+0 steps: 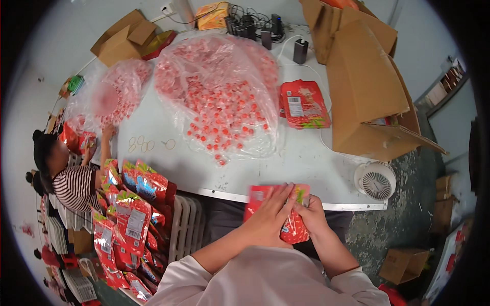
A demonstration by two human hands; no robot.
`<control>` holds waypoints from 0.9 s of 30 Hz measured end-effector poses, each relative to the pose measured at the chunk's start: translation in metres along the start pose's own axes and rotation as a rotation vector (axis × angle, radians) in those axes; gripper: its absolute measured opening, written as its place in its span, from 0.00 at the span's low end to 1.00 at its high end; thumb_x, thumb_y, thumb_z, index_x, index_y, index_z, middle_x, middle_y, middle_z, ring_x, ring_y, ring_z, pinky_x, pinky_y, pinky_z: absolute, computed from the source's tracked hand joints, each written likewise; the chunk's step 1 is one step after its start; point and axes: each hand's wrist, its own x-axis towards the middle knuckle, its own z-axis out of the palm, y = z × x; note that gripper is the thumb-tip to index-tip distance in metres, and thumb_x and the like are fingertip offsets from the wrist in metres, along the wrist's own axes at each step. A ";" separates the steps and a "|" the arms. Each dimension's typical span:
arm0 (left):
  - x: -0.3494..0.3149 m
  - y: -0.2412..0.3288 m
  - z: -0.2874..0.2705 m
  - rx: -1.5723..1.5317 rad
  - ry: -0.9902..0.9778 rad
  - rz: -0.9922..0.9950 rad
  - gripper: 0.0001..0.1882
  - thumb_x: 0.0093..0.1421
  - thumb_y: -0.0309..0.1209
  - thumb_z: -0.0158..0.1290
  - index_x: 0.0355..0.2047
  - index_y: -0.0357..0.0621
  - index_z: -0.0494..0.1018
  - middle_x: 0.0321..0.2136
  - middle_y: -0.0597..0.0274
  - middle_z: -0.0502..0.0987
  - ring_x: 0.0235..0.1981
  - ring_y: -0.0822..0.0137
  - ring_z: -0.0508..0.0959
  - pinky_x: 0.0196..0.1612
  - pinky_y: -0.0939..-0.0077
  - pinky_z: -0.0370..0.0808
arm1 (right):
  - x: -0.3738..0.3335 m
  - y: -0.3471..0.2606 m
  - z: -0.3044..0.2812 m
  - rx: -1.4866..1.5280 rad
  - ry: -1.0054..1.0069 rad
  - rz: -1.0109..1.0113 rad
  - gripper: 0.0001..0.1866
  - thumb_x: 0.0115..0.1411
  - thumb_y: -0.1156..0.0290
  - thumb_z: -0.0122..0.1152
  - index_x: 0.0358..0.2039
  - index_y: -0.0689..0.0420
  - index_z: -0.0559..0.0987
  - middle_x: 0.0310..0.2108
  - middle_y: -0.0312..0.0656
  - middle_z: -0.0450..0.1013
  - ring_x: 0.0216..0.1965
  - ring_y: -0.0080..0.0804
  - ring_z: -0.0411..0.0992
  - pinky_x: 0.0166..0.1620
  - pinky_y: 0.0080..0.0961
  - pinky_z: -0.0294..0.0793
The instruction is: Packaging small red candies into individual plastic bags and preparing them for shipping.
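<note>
Glossy red plastic pouch [296,229] over lap, at white table's [316,168] near edge; long axis roughly body-to-table, green-printed end tableward. Right hand [312,211] pinches its right side; left hand [268,208] flat across, grip unclear. Bagged red-and-white sweets [222,102] well beyond edge.

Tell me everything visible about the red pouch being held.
The red pouch looks like glossy, flexible film printed partly green. Held before the person's torso, it overlaps the table's near edge in view. The left hand lies across its front; the right hand grips its right side. They cover much of it; whether it is sealed cannot be told.
</note>
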 end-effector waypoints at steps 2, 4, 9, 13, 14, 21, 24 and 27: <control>0.001 -0.003 0.016 -0.081 -0.006 0.071 0.74 0.30 0.48 0.74 0.70 0.37 0.39 0.68 0.32 0.45 0.68 0.34 0.48 0.69 0.38 0.44 | -0.004 0.002 -0.015 0.042 0.013 0.022 0.14 0.60 0.75 0.64 0.46 0.65 0.77 0.40 0.40 0.78 0.39 0.25 0.76 0.44 0.25 0.77; 0.002 -0.003 0.024 -0.138 0.006 0.064 0.77 0.28 0.48 0.75 0.70 0.37 0.38 0.67 0.32 0.47 0.68 0.34 0.49 0.69 0.38 0.44 | -0.008 0.005 -0.021 0.004 0.035 0.042 0.17 0.60 0.73 0.65 0.48 0.65 0.76 0.41 0.40 0.77 0.41 0.25 0.76 0.46 0.24 0.77; 0.010 -0.007 0.038 -0.197 -0.014 0.044 0.75 0.30 0.45 0.75 0.70 0.36 0.37 0.64 0.34 0.53 0.66 0.36 0.55 0.69 0.38 0.46 | -0.012 0.038 -0.030 0.299 0.106 0.104 0.16 0.62 0.68 0.65 0.48 0.59 0.73 0.43 0.38 0.75 0.43 0.24 0.75 0.46 0.24 0.76; 0.015 -0.005 0.046 -0.194 0.034 0.032 0.68 0.33 0.40 0.74 0.68 0.34 0.43 0.58 0.38 0.62 0.61 0.39 0.63 0.66 0.43 0.56 | -0.010 0.051 -0.037 0.493 0.058 0.105 0.16 0.66 0.60 0.60 0.47 0.55 0.70 0.43 0.36 0.72 0.44 0.25 0.74 0.47 0.26 0.76; 0.018 -0.005 0.045 -0.199 0.032 0.033 0.68 0.33 0.40 0.74 0.68 0.34 0.43 0.58 0.38 0.62 0.61 0.39 0.63 0.66 0.43 0.56 | -0.011 0.051 -0.038 0.529 0.019 0.103 0.18 0.66 0.59 0.59 0.50 0.56 0.70 0.45 0.37 0.73 0.45 0.25 0.75 0.48 0.26 0.76; 0.012 -0.024 0.046 -0.415 0.286 -0.073 0.63 0.30 0.38 0.78 0.63 0.38 0.52 0.55 0.46 0.66 0.54 0.53 0.72 0.58 0.61 0.67 | -0.019 0.009 -0.003 0.459 -0.139 0.106 0.19 0.71 0.65 0.49 0.58 0.59 0.66 0.54 0.43 0.69 0.53 0.28 0.71 0.55 0.30 0.72; 0.009 -0.013 0.034 -0.259 0.219 -0.109 0.62 0.31 0.37 0.78 0.63 0.37 0.51 0.54 0.45 0.67 0.54 0.53 0.72 0.57 0.61 0.67 | -0.015 0.012 -0.012 0.484 -0.087 0.075 0.24 0.69 0.69 0.49 0.64 0.59 0.62 0.56 0.44 0.69 0.55 0.33 0.70 0.57 0.33 0.72; 0.005 -0.018 0.040 -0.269 0.256 -0.094 0.61 0.31 0.39 0.77 0.62 0.35 0.53 0.53 0.41 0.66 0.54 0.46 0.70 0.58 0.55 0.67 | -0.014 0.020 -0.028 0.410 -0.180 0.007 0.24 0.66 0.73 0.56 0.61 0.59 0.65 0.54 0.39 0.69 0.53 0.27 0.70 0.56 0.29 0.71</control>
